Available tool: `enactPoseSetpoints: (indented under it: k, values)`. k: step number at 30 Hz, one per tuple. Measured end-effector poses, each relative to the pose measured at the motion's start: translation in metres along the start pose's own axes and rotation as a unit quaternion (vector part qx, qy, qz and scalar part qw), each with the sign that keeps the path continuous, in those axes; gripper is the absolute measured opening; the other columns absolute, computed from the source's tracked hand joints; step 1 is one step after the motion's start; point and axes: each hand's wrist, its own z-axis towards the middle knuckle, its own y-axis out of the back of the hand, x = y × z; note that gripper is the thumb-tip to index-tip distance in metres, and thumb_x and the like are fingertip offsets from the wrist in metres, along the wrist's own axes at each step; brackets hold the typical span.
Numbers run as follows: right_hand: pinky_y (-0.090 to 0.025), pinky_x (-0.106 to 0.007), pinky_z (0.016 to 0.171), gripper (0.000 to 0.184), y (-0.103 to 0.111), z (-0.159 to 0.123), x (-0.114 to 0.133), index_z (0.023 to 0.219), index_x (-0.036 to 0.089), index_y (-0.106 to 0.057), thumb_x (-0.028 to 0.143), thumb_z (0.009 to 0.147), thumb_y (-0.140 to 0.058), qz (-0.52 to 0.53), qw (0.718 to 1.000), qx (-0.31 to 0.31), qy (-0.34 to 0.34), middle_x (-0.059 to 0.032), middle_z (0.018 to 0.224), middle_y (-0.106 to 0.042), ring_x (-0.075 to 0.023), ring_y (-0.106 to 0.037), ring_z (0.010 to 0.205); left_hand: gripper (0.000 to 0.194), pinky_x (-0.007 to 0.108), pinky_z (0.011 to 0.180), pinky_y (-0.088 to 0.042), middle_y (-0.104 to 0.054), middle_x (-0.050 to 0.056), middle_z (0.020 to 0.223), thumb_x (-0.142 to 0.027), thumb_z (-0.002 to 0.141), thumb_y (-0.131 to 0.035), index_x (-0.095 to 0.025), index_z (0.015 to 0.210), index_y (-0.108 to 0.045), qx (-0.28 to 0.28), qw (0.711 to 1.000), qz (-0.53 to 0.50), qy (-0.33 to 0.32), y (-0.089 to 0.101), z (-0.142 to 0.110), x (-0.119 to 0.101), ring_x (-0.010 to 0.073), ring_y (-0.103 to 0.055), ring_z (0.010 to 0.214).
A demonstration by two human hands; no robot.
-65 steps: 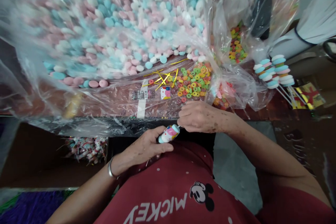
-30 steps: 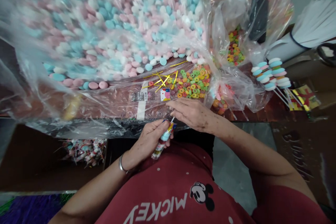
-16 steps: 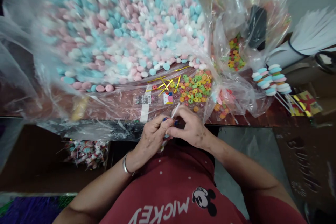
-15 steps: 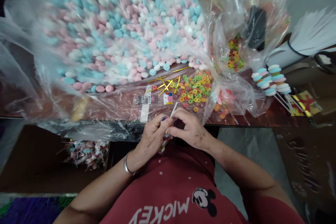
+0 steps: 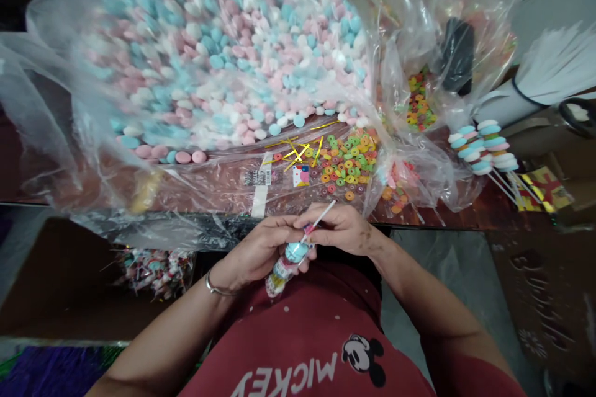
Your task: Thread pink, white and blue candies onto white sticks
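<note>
Close to my body, a wrapped candy skewer (image 5: 284,268) of blue, white and yellow sweets lies slanted between my hands, its white stick (image 5: 322,217) pointing up and right. My left hand (image 5: 263,247) is closed round the wrapped sweets. My right hand (image 5: 342,227) pinches the clear wrapper at the base of the stick, where a bit of red and blue shows. Just beyond my hands on the table are gold twist ties (image 5: 298,154), a small printed label (image 5: 300,175) and a pile of gummy rings (image 5: 347,161).
A large clear bag (image 5: 223,56) of pink, blue and white round sweets fills the back left. Several unwrapped candy skewers (image 5: 482,146) lie at the right, near white sticks (image 5: 554,62). Below the table edge at left, a cardboard box (image 5: 60,279) holds wrapped sweets.
Both hands have tilted the skewer, so more of its wrapped sweets show below my left hand. The stick has swung further right, and my right hand has shifted slightly right.
</note>
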Motion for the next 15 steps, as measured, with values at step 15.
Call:
enactPoseSetpoints:
  k: [15]
  values:
    - [-0.05, -0.02, 0.064, 0.018, -0.013, -0.003, 0.009, 0.088, 0.016, -0.064, 0.021, 0.096, -0.048, -0.248, 0.965, -0.087, 0.0, -0.0008, 0.08, -0.068, -0.0094, -0.062, 0.069, 0.034, 0.021, 0.051, -0.034, -0.056, 0.0, 0.063, -0.045, 0.079, -0.07, -0.012, 0.074, -0.062, 0.054, 0.985, 0.164, -0.015, 0.014, -0.007, -0.015, 0.0073, -0.045, 0.052]
